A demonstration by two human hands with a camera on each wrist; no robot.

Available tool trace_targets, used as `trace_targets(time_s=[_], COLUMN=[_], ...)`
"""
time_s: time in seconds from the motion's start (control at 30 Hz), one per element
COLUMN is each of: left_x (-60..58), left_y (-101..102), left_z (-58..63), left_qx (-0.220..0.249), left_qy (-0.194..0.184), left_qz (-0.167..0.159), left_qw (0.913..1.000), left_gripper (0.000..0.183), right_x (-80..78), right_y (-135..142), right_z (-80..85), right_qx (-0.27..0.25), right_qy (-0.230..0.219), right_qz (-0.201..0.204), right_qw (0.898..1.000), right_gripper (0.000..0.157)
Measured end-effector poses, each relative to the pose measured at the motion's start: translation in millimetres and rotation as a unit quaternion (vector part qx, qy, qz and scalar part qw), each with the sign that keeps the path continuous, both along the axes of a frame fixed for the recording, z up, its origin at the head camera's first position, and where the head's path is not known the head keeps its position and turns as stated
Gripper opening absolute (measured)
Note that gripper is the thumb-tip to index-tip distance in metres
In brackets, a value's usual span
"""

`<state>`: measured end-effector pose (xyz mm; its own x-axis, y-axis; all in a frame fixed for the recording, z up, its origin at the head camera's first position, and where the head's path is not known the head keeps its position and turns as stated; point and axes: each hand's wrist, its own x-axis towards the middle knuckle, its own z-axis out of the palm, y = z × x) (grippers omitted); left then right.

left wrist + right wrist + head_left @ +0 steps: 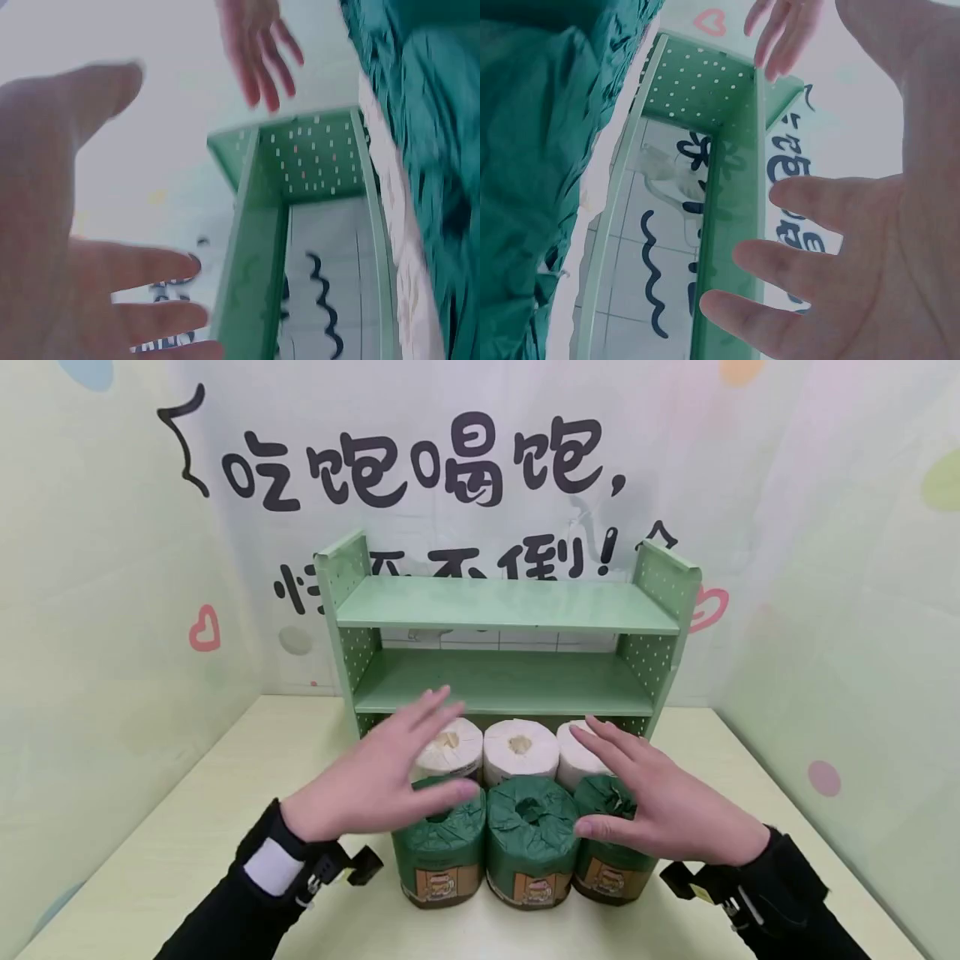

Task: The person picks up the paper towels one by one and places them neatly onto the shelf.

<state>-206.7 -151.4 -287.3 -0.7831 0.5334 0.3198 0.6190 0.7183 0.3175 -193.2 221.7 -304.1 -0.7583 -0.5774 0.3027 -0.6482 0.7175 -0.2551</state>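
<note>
Head view: two hands, both empty. Left hand [382, 781] was over the left end of the rolls, right hand [671, 802] over the right end; fingers on both were nearly straight, thumbs held well apart from them, nothing gripped. Six toilet-paper rolls stood upright on the pale table [247, 760] between and below the hands, in two rows: three green-wrapped toilet-paper rolls [531, 843] in front, three white toilet-paper rolls [520, 764] just behind. Three brown printed labels [537, 889], one per green roll. Hands partly covered the outer rolls. Behind the rows stood one light-green shelf rack [502, 606], two perforated side panels [660, 656], two boards visible. One lettered backdrop [787, 527] behind it, with two pink hearts [204, 628]. Two black sleeves [225, 914], one black wrist camera [363, 866] per arm.

Left wrist view: blurry. Thumb and three fingers of the left hand showed, spread, holding nothing; right hand at top, fingers extended. Green wrapping ran along the right edge, a white strip beside it, probably the white rolls; couldn't count either.

Right wrist view: three right-hand fingers, straight and apart, nothing in them; left-hand fingers at top. Green wrapping filled the left edge, rack in the middle.
</note>
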Motion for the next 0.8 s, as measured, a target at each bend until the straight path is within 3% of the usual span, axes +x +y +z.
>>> trace_targets(time_s=[0.1,0.2,0.37,0.5,0.63,0.8], left_x=[-14.2,-28.3,-48.2,-62.3,-76.9,-96.2], left_y=[-13.1,-26.9,-43.3,-53.5,-65.4,-81.0], left_z=[2.4,1.3,-3.6,-9.0,-18.2,-32.5], left_qx=[0.07,0.148,0.275,0.35,0.385,0.409], left_qy=[0.017,0.053,0.123,0.144,0.118,0.027], left_qz=[0.029,0.056,0.096,0.132,0.175,0.19], left_qw=[0.997,0.986,0.9486,0.9162,0.8987,0.8922], left_gripper=[0.084,0.071,0.058,0.061,0.072,0.088], right_x=[-3.7,-7.2,-13.9,-16.6,-13.9,-10.2], right_y=[2.3,6.6,15.6,24.9,37.4,51.0], right_z=[1.9,2.4,-5.0,-16.3,-30.8,-48.7], right_qx=[-0.012,-0.033,-0.094,-0.146,-0.19,-0.234], right_qy=[-0.007,-0.016,-0.006,0.02,0.024,0.004], right_qz=[-0.015,-0.03,-0.043,-0.056,-0.071,-0.068], right_qw=[1.0,0.999,0.995,0.988,0.979,0.97], right_gripper=[0.097,0.095,0.089,0.086,0.083,0.078])
